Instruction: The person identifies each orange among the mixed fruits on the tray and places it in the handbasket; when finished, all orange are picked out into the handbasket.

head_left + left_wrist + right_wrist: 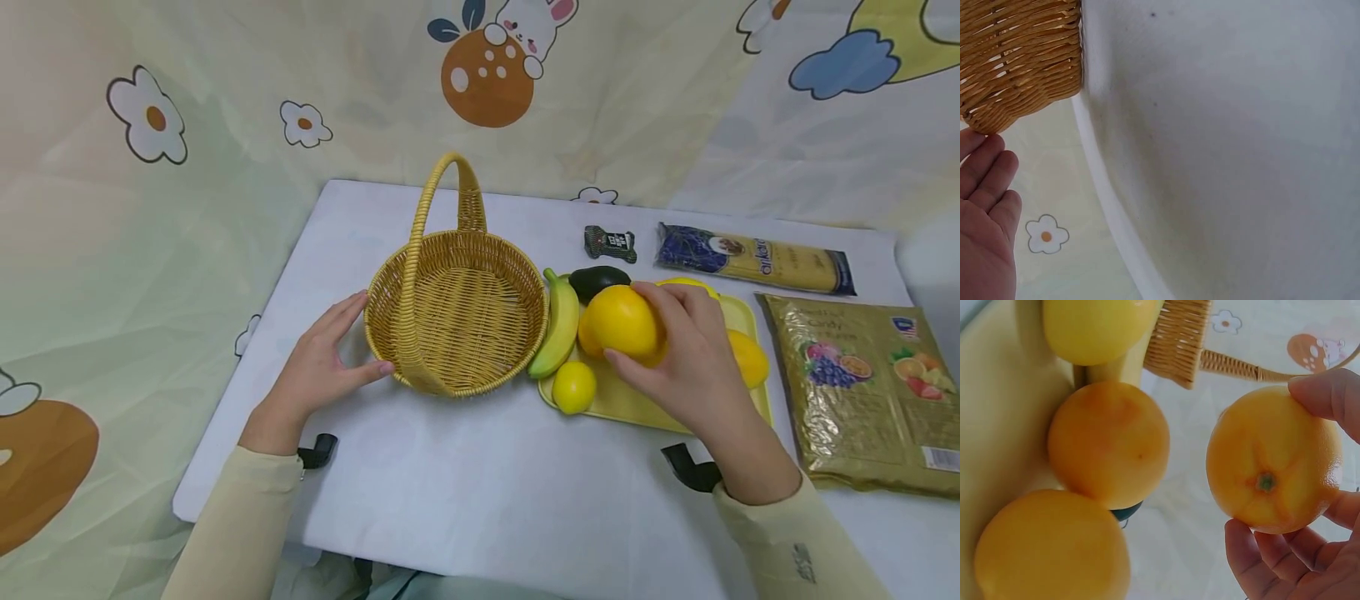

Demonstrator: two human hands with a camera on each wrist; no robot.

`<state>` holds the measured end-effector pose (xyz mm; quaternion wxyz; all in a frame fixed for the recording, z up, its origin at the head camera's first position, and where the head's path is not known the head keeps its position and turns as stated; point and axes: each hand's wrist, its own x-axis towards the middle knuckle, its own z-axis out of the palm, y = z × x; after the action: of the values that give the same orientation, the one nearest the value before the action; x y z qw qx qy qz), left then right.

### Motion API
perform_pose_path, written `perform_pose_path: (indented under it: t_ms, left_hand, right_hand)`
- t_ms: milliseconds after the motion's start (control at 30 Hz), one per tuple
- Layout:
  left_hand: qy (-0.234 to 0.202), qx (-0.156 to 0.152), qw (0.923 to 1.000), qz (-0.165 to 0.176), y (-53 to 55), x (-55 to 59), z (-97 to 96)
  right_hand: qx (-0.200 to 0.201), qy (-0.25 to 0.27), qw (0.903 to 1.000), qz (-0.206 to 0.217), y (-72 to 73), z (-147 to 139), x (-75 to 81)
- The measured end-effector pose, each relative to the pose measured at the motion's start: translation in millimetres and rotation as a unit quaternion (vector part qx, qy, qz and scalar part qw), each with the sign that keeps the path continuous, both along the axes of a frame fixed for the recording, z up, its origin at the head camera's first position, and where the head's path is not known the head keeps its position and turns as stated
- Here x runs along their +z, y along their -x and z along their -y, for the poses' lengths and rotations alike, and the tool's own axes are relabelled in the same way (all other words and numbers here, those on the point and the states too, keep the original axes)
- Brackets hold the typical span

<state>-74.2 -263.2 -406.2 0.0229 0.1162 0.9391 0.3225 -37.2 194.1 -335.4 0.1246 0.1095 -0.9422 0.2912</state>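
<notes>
An orange is held by my right hand, thumb on one side and fingertips on the other, raised over the yellow tray. In the right wrist view the held orange shows its green stem end, apart from another orange. My left hand touches the side of the wicker basket, fingers extended and thumb near the front rim. In the left wrist view its fingertips meet the basket edge. Inside the basket only the woven bottom shows.
Between basket and tray lie a banana, a lemon and a dark green avocado-like item. More yellow fruit sits on the tray's right. A small dark packet, a pasta bag and a gold candy bag lie beyond.
</notes>
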Motion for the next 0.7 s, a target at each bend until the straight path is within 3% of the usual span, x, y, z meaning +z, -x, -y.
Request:
perform_pose_path:
  t_ms: [467, 700]
  left_hand:
    - [0.007, 0.004, 1.0, 0.001, -1.3, -2.7, 0.7]
    - [0.012, -0.002, 0.9999, -0.005, -1.3, -1.6, -0.1]
  right_hand:
    - [0.027, -0.012, 0.9995, 0.013, 14.3, 19.2, 12.6]
    - [0.056, -0.024, 0.9981, -0.008, 27.9, 30.0, 20.6]
